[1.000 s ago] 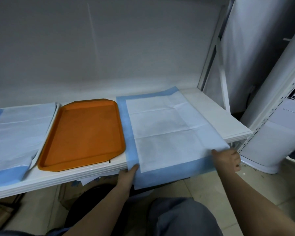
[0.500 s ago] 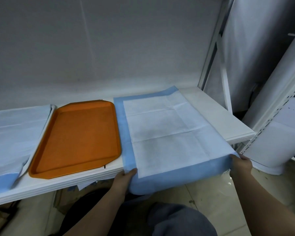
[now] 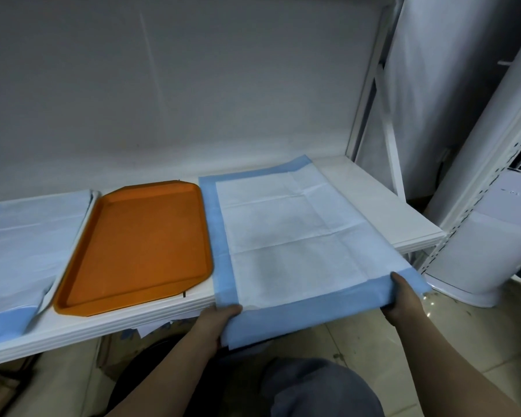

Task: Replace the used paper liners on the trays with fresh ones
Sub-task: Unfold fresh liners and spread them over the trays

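A white paper liner with a blue border point(image 3: 295, 236) lies spread on the right part of the white shelf point(image 3: 382, 206), its near edge hanging over the front. My left hand point(image 3: 215, 322) pinches the liner's near left corner, thumb on top. My right hand point(image 3: 403, 296) pinches the near right corner. A bare orange tray point(image 3: 136, 248) sits just left of the liner. Further left, another blue-and-white liner point(image 3: 24, 245) covers what seems to be a white tray, mostly hidden.
A grey wall backs the shelf. The shelf's white upright frame point(image 3: 373, 94) and a tall white appliance point(image 3: 478, 224) stand at the right. Below lie the tiled floor point(image 3: 451, 335) and my grey-trousered knee point(image 3: 316, 389).
Both hands have taken the liner's near corners and drawn the near edge a little further over the shelf front. My right hand shifted right and down.
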`<state>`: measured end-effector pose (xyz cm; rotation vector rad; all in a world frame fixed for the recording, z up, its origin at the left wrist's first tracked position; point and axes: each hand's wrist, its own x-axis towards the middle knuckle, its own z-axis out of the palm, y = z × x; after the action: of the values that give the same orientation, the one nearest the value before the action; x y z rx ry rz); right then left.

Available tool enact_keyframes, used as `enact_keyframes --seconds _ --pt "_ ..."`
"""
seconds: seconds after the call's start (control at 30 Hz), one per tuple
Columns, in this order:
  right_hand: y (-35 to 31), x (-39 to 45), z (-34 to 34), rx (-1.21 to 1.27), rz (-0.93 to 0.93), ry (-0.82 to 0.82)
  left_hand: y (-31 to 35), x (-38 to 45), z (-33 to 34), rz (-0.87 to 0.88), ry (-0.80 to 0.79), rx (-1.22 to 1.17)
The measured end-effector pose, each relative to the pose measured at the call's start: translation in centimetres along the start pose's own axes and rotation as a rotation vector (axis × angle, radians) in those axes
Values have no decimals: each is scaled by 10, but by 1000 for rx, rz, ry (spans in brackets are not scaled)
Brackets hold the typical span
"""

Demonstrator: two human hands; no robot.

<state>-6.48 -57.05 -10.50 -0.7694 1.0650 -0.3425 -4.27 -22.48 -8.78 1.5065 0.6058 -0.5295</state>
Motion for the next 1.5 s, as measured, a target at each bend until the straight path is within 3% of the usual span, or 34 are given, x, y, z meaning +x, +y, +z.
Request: enact_keyframes --seconds 0.1,0.13,0.2,0.3,0.43,0.6,0.77,0.83,1.0,1.2,1.5 --pt "-5 -6 7 0 -245 115 5 -16 8 360 216 121" --pt "-10 -6 10 -35 -325 145 7 -23 10 462 221 120" --pt "-21 -8 15 -122 -459 200 12 -32 9 589 154 151" --pt "-34 -18 19 -95 -600 209 28 -40 3 633 43 248" --pt "-53 -47 25 103 -770 178 58 -69 -9 509 -145 145" --pt "-94 -80 52 266 -864 128 95 -97 -23 336 -373 -361" --pt "-122 -96 92 204 -943 113 127 -100 -36 217 -488 -750" --pt "-129 -88 121 100 -959 84 141 -86 -37 207 -469 -761" --pt "-124 -61 179 -264 -714 -132 175 -38 -33 164 -363 -694" --pt "-126 -8 213 -358 -550 -217 207 36 -11 146 -156 -318" --pt "-113 54 265 -566 -604 -320 228 128 12 157 -11 -262"
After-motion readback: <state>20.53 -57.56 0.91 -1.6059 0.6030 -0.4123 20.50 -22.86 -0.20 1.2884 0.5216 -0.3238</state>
